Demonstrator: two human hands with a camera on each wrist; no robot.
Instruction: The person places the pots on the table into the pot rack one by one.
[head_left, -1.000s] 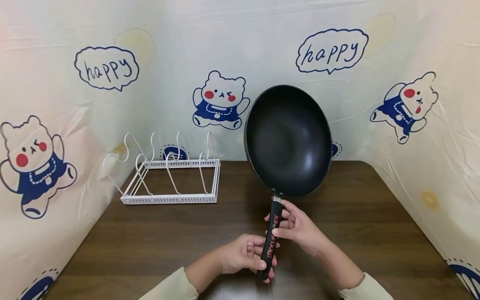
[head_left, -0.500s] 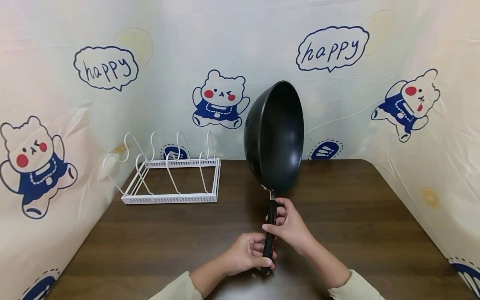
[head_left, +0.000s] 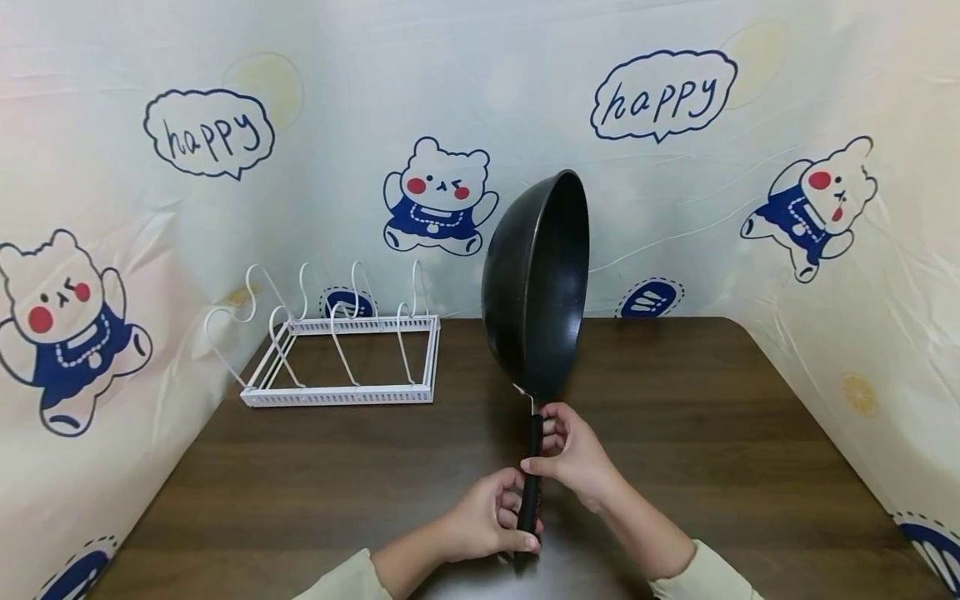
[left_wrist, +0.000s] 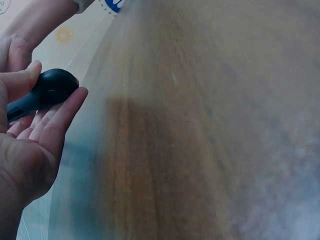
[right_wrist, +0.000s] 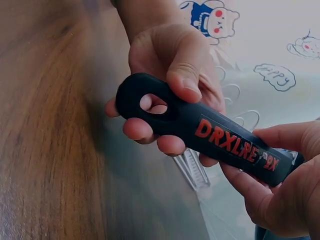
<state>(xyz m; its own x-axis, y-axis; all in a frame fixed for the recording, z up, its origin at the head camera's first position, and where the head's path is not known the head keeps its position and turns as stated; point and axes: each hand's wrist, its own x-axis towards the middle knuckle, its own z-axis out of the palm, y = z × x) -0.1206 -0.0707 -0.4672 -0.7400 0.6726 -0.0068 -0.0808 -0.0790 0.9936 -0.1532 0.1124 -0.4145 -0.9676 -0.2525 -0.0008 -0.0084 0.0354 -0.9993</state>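
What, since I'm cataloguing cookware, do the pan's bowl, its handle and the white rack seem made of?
Pan bowl: probably metal, dark-coated; thin rim, soft sheen.
Handle: likely plastic, matte black; smooth, rounded, moulded-looking.
Rack: perhaps white-coated metal, given its slender bends; plastic isn't ruled out.

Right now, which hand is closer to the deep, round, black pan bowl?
The right hand. It holds the long black handle with red letters close to the pan bowl; the left hand holds the same handle farther away, near its free end.
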